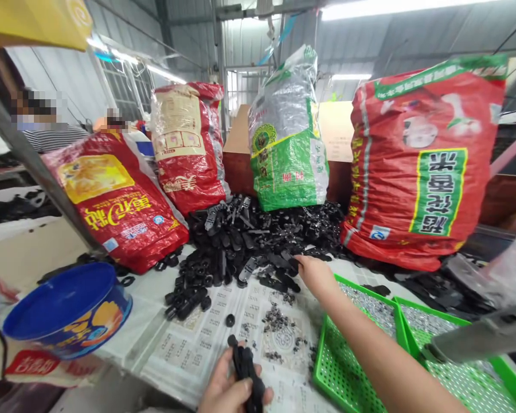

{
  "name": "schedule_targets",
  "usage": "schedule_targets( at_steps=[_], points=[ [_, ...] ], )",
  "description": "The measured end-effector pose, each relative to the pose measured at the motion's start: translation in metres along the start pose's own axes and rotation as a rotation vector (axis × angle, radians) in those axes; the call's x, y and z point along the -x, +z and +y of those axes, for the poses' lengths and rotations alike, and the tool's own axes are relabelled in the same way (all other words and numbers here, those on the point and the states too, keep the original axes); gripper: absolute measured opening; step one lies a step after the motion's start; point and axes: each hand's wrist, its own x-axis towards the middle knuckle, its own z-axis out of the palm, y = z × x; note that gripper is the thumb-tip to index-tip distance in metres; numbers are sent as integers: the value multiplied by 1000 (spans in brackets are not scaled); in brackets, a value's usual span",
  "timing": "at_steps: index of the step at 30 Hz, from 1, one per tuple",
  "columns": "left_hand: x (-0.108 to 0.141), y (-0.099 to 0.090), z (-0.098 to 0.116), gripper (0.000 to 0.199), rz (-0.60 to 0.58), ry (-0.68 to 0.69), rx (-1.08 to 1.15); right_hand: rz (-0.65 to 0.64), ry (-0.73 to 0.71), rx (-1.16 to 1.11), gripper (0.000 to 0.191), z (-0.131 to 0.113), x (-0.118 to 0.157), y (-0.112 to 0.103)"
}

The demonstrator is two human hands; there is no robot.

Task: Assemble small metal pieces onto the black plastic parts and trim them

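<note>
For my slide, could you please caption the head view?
Left hand grips black plastic clips; right hand reaches the black parts pile.

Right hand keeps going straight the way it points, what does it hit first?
The black clips: the right hand already has its fingertips at the pile's near edge. Beyond the pile stands the green sack, though depth is unclear.

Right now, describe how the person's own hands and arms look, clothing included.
Both are bare. The right hand and its forearm show no sleeve, glove, watch or ring. The left hand is also ungloved, with short plain nails; only the hand shows, cut off at the frame's bottom edge.
</note>
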Motion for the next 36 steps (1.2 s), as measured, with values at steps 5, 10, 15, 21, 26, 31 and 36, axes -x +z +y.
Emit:
schedule_targets(
  at_steps=[5,10,15,21,26,31,36],
  points=[
    [29,18,26,65,-122,35,-21,126,-286,-375,16,-36,71,-12],
    [30,15,31,45,-287,-3,-96,-88,-465,-803,17,-51,134,-10],
    [32,13,15,41,-313,118,-145,-146,-141,-1005,18,-55,167,-4],
    [33,21,-1,50,-244,284,-229,-239,390,-1417,28,-68,175,10],
    [31,21,-5,53,-171,269,-228,-163,469,-1560,33,-63,175,2],
    [27,20,-7,60,-67,320,-179,-307,408,-1374,19,-66,182,-3],
    [31,17,-7,54,-121,296,-60,-253,451,-1411,16,-74,183,9]
  ],
)
